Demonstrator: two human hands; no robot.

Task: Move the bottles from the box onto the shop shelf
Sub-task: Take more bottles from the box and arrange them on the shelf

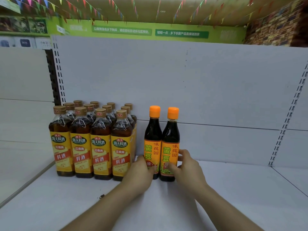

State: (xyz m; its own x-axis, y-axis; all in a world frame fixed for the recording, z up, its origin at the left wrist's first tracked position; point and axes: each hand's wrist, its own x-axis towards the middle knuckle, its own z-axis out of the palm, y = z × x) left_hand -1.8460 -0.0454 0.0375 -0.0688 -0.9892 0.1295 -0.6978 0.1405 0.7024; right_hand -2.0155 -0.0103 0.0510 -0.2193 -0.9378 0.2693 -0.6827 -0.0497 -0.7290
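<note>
Two dark soy sauce bottles with orange caps and orange labels stand upright side by side on the white shelf (233,189). My left hand (141,172) grips the lower part of the left bottle (153,135). My right hand (186,167) grips the lower part of the right bottle (170,139), thumb on the front of the label and fingers round its right side. Both bottles rest on the shelf and touch each other. The box is out of view.
A block of several cooking wine bottles (93,140) with tan caps and yellow labels stands just left of the two dark bottles. The white back panel (200,84) rises behind. Slotted uprights (286,120) frame the bay. Bare shelf lies to the right.
</note>
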